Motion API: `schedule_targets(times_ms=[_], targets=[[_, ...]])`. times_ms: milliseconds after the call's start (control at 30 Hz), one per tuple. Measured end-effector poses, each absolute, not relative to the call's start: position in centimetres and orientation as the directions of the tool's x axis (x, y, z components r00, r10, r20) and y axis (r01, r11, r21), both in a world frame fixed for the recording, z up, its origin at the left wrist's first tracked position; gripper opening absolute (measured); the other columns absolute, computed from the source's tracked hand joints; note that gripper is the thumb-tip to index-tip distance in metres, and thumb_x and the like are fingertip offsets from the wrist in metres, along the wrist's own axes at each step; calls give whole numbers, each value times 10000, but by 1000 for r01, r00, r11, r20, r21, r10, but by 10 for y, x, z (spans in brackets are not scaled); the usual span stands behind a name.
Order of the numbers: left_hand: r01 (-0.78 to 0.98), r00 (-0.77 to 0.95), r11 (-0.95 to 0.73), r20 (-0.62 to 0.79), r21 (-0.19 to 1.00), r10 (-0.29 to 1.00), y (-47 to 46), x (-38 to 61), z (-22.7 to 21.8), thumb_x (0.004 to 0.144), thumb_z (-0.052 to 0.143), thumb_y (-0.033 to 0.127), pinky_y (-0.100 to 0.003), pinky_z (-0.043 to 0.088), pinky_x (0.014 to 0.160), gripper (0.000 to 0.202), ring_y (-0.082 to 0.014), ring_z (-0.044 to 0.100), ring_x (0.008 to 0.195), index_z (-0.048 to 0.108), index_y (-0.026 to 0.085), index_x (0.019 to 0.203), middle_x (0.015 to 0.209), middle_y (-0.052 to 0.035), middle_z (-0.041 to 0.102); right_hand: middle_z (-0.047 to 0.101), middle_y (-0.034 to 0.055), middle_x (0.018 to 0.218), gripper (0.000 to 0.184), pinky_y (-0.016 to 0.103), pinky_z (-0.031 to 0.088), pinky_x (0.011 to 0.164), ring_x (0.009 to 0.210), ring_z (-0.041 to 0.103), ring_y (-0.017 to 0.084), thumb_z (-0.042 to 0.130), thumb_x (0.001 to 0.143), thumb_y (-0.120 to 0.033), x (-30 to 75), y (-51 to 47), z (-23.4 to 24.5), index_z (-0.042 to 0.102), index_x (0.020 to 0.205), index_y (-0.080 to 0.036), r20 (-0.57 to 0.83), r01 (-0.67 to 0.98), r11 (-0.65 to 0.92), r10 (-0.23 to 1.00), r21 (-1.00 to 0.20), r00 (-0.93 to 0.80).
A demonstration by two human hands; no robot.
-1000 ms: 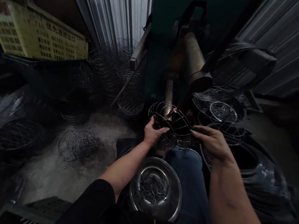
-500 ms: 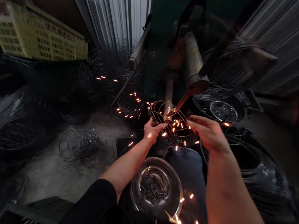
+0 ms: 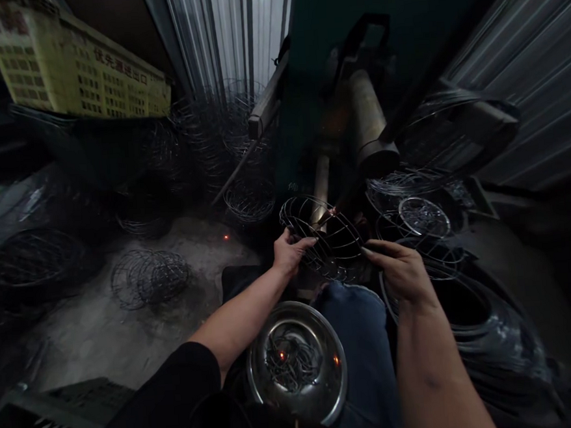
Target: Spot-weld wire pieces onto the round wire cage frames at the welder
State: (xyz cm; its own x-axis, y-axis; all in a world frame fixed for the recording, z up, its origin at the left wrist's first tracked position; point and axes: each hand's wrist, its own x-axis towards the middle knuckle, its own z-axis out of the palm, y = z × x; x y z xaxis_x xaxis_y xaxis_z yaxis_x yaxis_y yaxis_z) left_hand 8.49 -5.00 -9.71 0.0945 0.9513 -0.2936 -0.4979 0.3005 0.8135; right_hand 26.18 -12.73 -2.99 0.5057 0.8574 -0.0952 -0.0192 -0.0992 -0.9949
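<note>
Both my hands hold a round wire basket frame (image 3: 326, 234) in front of me. My left hand (image 3: 291, 251) grips its left rim. At the frame's right rim, my right hand (image 3: 401, 272) pinches the wire. The frame rests against the tip of a welding machine's electrode arm (image 3: 323, 184), where a small red glow shows. Below my arms a steel bowl (image 3: 296, 363) with short dark wire pieces sits by my knee.
Finished wire baskets lie on the concrete floor at left (image 3: 150, 275) and stack by the corrugated wall (image 3: 248, 200). More wire rings pile at right (image 3: 422, 214). A yellow printed board (image 3: 74, 66) hangs upper left. A black crate (image 3: 50, 419) stands at lower left.
Half a second ago sparks sprayed from the weld point over my hands and the bowl; now only a few embers glow. The frame has tilted slightly and my hands stay on it.
</note>
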Motion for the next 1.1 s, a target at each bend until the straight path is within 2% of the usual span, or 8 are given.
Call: schedule_targets(times_ms=[100,233,433,567,700,767,933,1100], targets=[[-515,137,329,-302,792,943,-53,85,-94,462,853,237,-265,464,687,542,-140,598,750,647,164,958,838,-20,671,711,21,642,450,299,512,549,555,621,162,948,344,-398,259,-129,-30,770,704,-195,-85,-43,-73,846,-996,527],[-529,132,358,-341,770,931,-55,87,-92,446,846,221,-266,467,663,558,-120,579,693,641,176,962,802,-1,656,711,33,644,447,317,512,546,557,624,178,938,372,-433,257,-130,-24,768,705,-188,-48,29,-74,849,-997,527],[-520,137,408,-397,750,907,-49,87,-92,456,833,252,-267,454,613,444,-106,546,638,587,169,816,739,5,622,723,38,683,434,326,523,596,610,639,187,925,396,-447,251,-110,-10,776,718,-196,14,119,-52,871,-992,491],[-502,143,435,-424,748,894,-49,85,-93,458,841,272,-259,436,586,440,-98,534,589,581,172,799,686,21,599,708,23,651,441,319,528,589,595,631,179,935,356,-446,254,-106,-9,767,683,-203,-35,43,-63,879,-997,475],[-506,165,449,-428,737,889,-51,86,-93,457,845,271,-271,443,589,442,-104,545,580,579,176,798,701,18,610,723,26,680,454,300,531,572,599,640,175,947,379,-410,266,-123,-12,782,749,-204,-158,-4,-170,904,-985,397],[-514,179,464,-439,721,881,-51,86,-93,453,844,263,-292,461,611,435,-108,548,586,581,174,789,704,18,607,724,28,679,445,294,525,568,596,636,170,947,382,-401,269,-128,-10,785,747,-203,-178,2,-194,903,-981,392],[-568,274,567,-512,596,814,-47,85,-96,493,870,290,-394,515,723,418,-146,599,648,611,163,796,732,-4,611,725,41,705,428,317,525,620,640,641,184,929,407,-437,255,-112,2,784,728,-192,-25,133,-89,904,-987,427],[-587,276,608,-574,535,771,-43,85,-101,558,861,312,-384,533,719,386,-158,611,635,606,167,809,648,9,574,702,33,657,440,294,484,563,578,605,162,914,411,-474,244,-87,11,777,706,-177,-24,163,-95,919,-982,393]])
